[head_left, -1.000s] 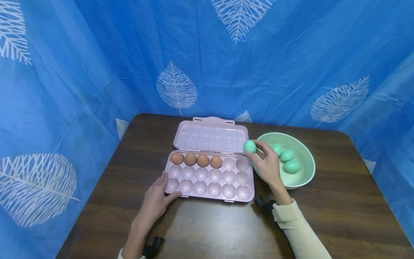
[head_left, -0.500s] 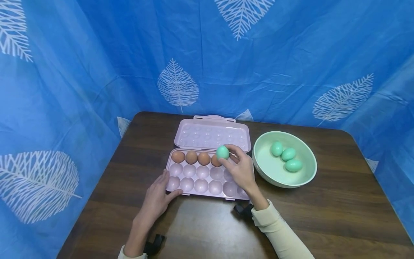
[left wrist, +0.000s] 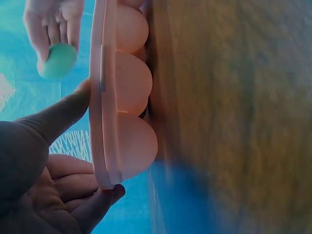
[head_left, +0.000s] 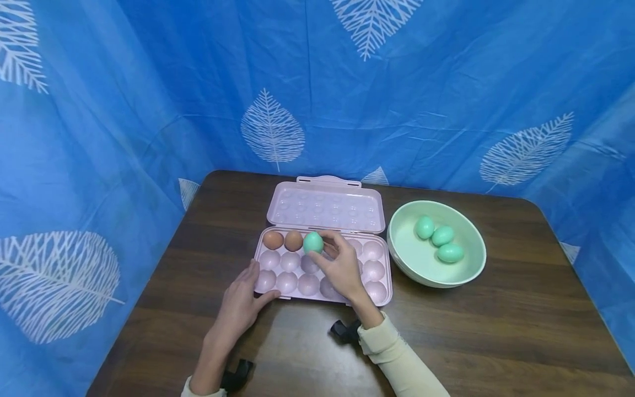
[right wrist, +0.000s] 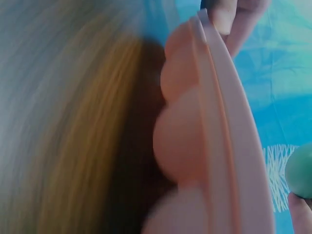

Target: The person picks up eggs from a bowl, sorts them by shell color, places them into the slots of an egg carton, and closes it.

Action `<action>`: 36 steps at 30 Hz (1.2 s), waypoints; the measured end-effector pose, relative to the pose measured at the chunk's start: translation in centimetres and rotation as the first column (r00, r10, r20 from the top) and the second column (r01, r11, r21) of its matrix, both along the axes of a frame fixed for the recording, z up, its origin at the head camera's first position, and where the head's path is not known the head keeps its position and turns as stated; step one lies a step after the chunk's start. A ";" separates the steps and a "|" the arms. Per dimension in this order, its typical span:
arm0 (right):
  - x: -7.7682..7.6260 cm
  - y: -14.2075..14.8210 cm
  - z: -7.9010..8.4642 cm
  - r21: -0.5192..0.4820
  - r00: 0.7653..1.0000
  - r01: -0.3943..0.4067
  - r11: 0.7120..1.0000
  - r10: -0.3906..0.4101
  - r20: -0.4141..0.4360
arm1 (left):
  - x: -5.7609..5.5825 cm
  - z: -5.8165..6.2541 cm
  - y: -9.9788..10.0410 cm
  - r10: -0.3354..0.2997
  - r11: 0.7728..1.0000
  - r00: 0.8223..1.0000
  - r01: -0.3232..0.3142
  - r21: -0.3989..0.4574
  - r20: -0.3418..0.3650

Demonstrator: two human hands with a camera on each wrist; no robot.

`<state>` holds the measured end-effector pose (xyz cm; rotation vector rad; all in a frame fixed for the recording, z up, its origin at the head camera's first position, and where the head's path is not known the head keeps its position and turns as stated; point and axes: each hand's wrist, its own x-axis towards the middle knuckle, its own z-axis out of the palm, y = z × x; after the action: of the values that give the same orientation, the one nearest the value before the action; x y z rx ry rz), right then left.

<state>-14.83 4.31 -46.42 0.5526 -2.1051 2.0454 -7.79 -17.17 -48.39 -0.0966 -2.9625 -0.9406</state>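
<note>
A pale pink egg box (head_left: 381, 298) lies opened on the table, its lid (head_left: 324, 207) folded to the back. At the left of its back row sit two visible brown eggs (head_left: 293, 241); the hand and the green egg cover the stretch beside them. My right hand (head_left: 343, 270) pinches a green egg (head_left: 313, 242) between thumb and fingers, above the box, and the left wrist view shows it raised over the rim. My left hand (head_left: 240, 298) grips the box's front left corner, thumb on the front edge and fingers round the left side.
To the right of the box stands a light green bowl (head_left: 471, 270) holding three green eggs (head_left: 442, 236). Blue cloth with white leaf prints (head_left: 273, 129) hangs behind and beside the dark wooden table (head_left: 521, 309).
My right hand has carried the green egg leftward from beside the bowl, across the box to the third place of the back row. The left hand stays at the corner.
</note>
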 end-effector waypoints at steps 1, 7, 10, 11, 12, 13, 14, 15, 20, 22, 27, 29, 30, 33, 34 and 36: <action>-0.1 -0.5 -0.4 -0.012 1.000 0.000 1.000 0.000 0.007 | 0.0 0.0 0.0 -0.002 1.000 1.000 0.002 -0.002 -0.003; 0.7 -3.3 0.3 0.040 0.999 -0.038 0.998 0.037 0.024 | -0.1 -0.1 0.1 -0.007 1.000 1.000 0.008 -0.004 0.004; 0.4 -4.5 -0.8 0.074 0.998 -0.055 0.996 0.053 0.038 | -0.1 -0.1 0.1 -0.005 1.000 1.000 0.004 0.007 0.022; 0.2 -4.9 -1.4 0.079 0.998 -0.057 0.995 0.053 0.045 | -0.2 0.0 0.2 -0.004 1.000 1.000 0.004 0.010 0.025; 0.1 -5.2 -1.8 0.088 0.998 -0.052 0.995 0.048 0.047 | -0.2 0.0 0.2 -0.005 1.000 1.000 0.005 0.013 0.026; -0.2 -5.5 -2.5 0.088 0.998 -0.054 0.995 0.050 0.047 | -0.2 0.1 0.2 -0.005 1.000 1.000 0.004 0.017 0.026; -0.3 -5.8 -2.8 0.088 0.998 -0.057 0.995 0.053 0.044 | -0.2 0.1 0.2 -0.004 1.000 1.000 0.004 0.021 0.026; -0.4 -6.0 -3.0 0.095 0.998 -0.057 0.994 0.054 0.038 | -0.3 0.1 0.2 -0.003 1.000 1.000 0.003 0.025 0.027; -0.4 -7.1 -3.8 0.199 0.998 -0.053 0.979 0.056 -0.010 | -0.4 0.3 0.2 -0.001 0.999 0.999 -0.001 0.038 0.044; -0.4 -7.5 -3.9 0.243 0.998 -0.046 0.969 0.056 -0.035 | -0.3 0.3 0.1 -0.003 0.999 0.999 0.002 0.040 0.048; -0.6 -8.5 -4.0 0.304 0.995 -0.028 0.952 0.055 -0.082 | -0.2 0.3 -0.2 -0.009 0.999 0.999 0.007 0.040 0.045; -0.7 -8.9 -4.1 0.331 0.994 -0.019 0.943 0.052 -0.092 | -0.2 0.4 -0.3 -0.009 0.999 0.999 0.007 0.040 0.050; -0.8 -9.0 -4.1 0.343 0.994 -0.018 0.939 0.053 -0.093 | -0.2 0.4 -0.3 -0.008 0.999 0.998 0.006 0.041 0.056; -0.9 -9.2 -4.1 0.385 0.995 -0.006 0.923 0.046 -0.093 | -0.2 0.5 -0.3 -0.007 0.999 0.997 0.004 0.037 0.074; -0.9 -9.2 -4.2 0.400 0.994 0.001 0.916 0.041 -0.097 | -0.2 0.4 -0.3 -0.008 0.999 0.997 0.005 0.036 0.075; -0.8 -9.1 -4.2 0.435 0.994 0.025 0.900 0.024 -0.106 | -0.2 0.4 -0.2 -0.011 0.999 0.997 0.009 0.032 0.075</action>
<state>-15.64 -4.79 -50.61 0.7024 -2.4998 1.4946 -8.00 -17.35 -47.99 -0.0766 -3.0170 -1.0137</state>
